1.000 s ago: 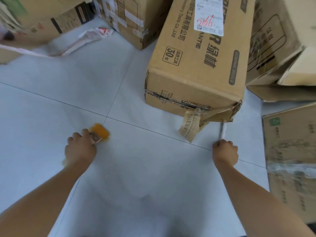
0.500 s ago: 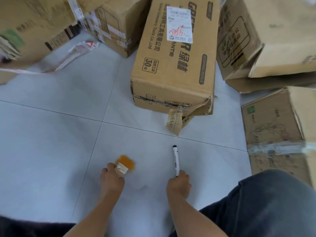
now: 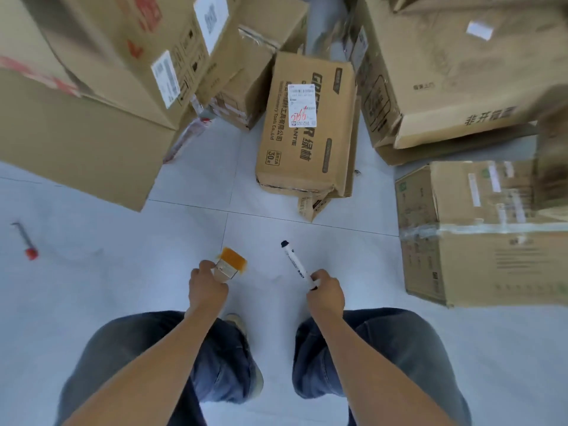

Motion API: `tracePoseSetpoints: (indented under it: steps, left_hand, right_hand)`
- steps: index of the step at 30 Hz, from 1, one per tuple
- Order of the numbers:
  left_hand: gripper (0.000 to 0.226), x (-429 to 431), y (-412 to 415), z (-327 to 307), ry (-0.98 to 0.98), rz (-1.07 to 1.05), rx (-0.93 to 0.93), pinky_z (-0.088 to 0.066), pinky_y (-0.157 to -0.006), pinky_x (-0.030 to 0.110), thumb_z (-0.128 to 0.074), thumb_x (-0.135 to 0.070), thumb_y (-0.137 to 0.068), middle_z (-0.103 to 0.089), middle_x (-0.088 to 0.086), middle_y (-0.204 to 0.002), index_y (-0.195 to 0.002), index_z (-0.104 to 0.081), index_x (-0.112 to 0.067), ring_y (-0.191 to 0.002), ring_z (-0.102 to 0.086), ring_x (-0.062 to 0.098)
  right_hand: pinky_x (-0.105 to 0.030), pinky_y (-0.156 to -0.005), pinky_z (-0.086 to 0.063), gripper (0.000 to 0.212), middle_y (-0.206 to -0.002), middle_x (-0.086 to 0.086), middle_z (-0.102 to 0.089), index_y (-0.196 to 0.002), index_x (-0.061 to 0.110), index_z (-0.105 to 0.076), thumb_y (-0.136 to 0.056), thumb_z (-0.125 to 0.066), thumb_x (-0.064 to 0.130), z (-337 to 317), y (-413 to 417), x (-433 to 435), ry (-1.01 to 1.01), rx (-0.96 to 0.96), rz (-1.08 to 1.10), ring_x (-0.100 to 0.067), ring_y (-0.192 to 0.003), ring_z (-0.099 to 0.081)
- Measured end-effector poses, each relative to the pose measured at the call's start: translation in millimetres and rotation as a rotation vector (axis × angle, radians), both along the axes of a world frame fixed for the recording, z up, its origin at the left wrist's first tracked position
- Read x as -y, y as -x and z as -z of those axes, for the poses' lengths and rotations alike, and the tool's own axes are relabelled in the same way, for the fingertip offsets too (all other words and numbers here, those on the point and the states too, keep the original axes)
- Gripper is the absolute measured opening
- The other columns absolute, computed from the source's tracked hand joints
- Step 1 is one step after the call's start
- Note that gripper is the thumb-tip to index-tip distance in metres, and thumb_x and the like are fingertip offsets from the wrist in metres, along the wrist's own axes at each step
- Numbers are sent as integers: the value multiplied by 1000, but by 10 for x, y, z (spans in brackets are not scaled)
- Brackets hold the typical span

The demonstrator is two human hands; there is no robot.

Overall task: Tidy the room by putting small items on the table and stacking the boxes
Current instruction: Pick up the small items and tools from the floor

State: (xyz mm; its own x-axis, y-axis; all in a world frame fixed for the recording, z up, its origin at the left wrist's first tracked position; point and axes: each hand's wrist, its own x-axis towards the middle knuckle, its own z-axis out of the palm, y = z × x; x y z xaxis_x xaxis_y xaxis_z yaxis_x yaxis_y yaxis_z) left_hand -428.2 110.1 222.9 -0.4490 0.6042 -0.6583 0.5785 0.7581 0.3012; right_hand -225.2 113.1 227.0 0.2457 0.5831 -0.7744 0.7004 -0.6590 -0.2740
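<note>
The brush (image 3: 231, 265) is in your left grip (image 3: 206, 289), which is curled round its handle. The orange hairs point away from you. The pen (image 3: 295, 263) is in your right grip (image 3: 326, 294), held by its back end, with the dark cap pointing away from you. Both things are up in the air, above the floor (image 3: 153, 272).

A second ago both grips were down low by the floor, closed on these two things. Now you are standing, and your legs show under your arms. So I think the pick-up is done, and the next job is to carry them to the bench. The bench is not in view, so you will have to turn and look for it.

One more small thing, a thin tool (image 3: 26, 241) with a red end, lies on the floor well off to your left. The boxes (image 3: 304, 133) sit all around in front of you, not yet in a neat stack.
</note>
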Motion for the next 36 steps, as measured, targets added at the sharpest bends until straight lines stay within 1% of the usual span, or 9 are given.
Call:
tracePoseSetpoints:
  steps: [3, 6, 13, 16, 20, 24, 27, 31, 36]
  left_hand:
    - [39, 16, -248, -945, 11, -26, 81, -45, -68, 24, -57, 1, -85, -59, 16, -102, -123, -47, -5, -85, -58, 28]
    - [35, 50, -531, -1891, -22, -32, 189, -37, -51, 19, -54, 5, -84, -53, 2, -74, -116, -50, -7, -61, -49, 15]
    - [27, 98, -1033, -3283, -221, -226, 343, -35, -55, 22, -54, 5, -84, -54, 6, -72, -104, -51, -13, -59, -45, 17]
    - [33, 156, -1137, -3516, -202, -227, 404, -37, -59, 24, -55, 10, -81, -55, 9, -78, -105, -51, -11, -64, -48, 19]
    - [40, -77, -1204, -3672, -234, -239, 457, -39, -61, 24, -57, 14, -78, -56, 11, -90, -112, -52, -7, -71, -50, 19]
    - [41, -427, -1314, -3826, -367, -147, 502, -41, -64, 26, -61, 11, -78, -55, 12, -103, -116, -53, -2, -89, -50, 22]
    - [41, -595, -1416, -3928, -365, -51, 596, -42, -68, 24, -66, 10, -77, -58, 4, -95, -113, -52, -6, -93, -51, 19]
    - [40, -701, -1466, -3983, -297, 122, 659, -42, -68, 24, -63, 10, -77, -56, -2, -89, -111, -54, -10, -82, -52, 18]
    - [28, -714, -1404, -4056, -265, 378, 755, -43, -62, 25, -55, 13, -81, -57, 2, -83, -89, -51, -13, -69, -53, 13]
  right_hand:
    - [-25, -60, -40, 31, -101, -4, -45, -116, 15, -51, -90, -42, 0, -874, -84, 201, 7, -35, 50, -26, -91, -57]
    - [-19, -53, -38, 28, -107, -7, -57, -112, 16, -53, -89, -45, 3, -1639, -257, 356, -51, -125, 163, -22, -82, -56]
    - [-17, -55, -37, 21, -89, -1, -60, -100, 24, -45, -86, -56, 13, -2931, -615, 485, -212, -246, 398, -13, -73, -56]
    - [-14, -52, -35, 22, -83, 0, -59, -98, 23, -44, -85, -56, 10, -3131, -631, 525, -204, -276, 397, -8, -67, -53]
    - [-18, -48, -30, 23, -100, -9, -62, -98, 23, -45, -86, -58, 9, -3294, -821, 406, -304, -198, 399, -17, -68, -53]
    - [-21, -45, -31, 27, -99, -6, -60, -112, 15, -50, -87, -60, 11, -3533, -1123, 241, -414, -101, 543, -14, -62, -51]
    - [-21, -46, -33, 27, -96, -5, -61, -111, 14, -51, -86, -61, 10, -3660, -1168, 265, -496, -65, 695, -10, -57, -49]
    - [-23, -47, -36, 26, -76, 4, -53, -109, 16, -51, -85, -59, 8, -3756, -927, 518, -550, -62, 912, -11, -56, -47]
    - [-26, -51, -39, 22, -80, -2, -56, -100, 18, -48, -85, -58, 6, -3795, -408, 936, -606, -33, 1218, -16, -58, -49]
